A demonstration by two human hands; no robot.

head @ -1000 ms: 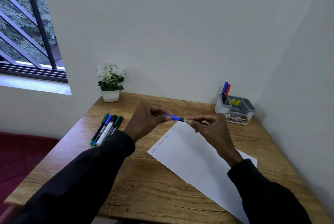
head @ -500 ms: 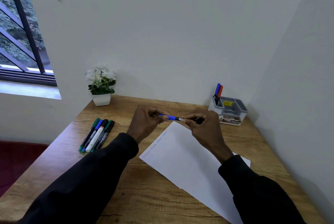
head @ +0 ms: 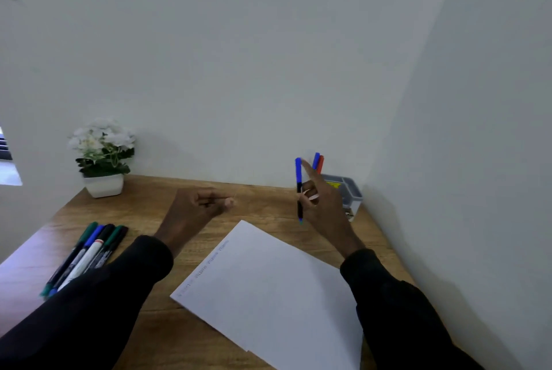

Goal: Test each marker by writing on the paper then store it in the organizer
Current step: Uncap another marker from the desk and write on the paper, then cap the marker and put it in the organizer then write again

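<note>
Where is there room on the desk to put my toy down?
Bare wood lies between the flower pot and the organizer, along the wall. The near left, by the markers and the paper, is crowded.

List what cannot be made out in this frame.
- Head view: organizer, near side hidden by the right hand.
- Writing on the paper: too small and faint to read.
- Labels on the markers on the table: blurred.
- Left hand: curled fingers; contents not visible.
</note>
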